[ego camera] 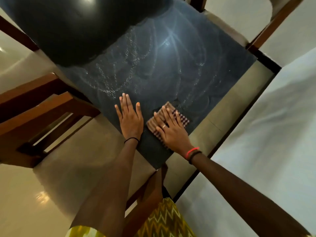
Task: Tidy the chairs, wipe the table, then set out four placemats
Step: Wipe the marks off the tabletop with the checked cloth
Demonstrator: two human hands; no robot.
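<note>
Surface (171,69): dark glossy top, seen w/ one corner pointing at the person, covered in curved wet streaks + fine droplets, bright light glare mid-top. Wooden chairs: one at left (42,113), frame just beside surface edge; another top right (266,28), backrest only partly in view. Pale tiled floor (30,194) below left, white wall (273,134) at right. Big dark rounded shape (77,23) covers top-left of view, can't tell what it is.

Cloth (181,118): checked brown/white, folded, flat on surface near the close corner. Right hand (171,132) pressed flat on cloth, fingers (168,115) extended, not gripping, ring on one; red + black bands on wrist. Left hand (130,120) palm-down on bare surface just beside cloth, fingers (126,101) spread and released, black band on wrist. Hands near each other, not touching.
</note>
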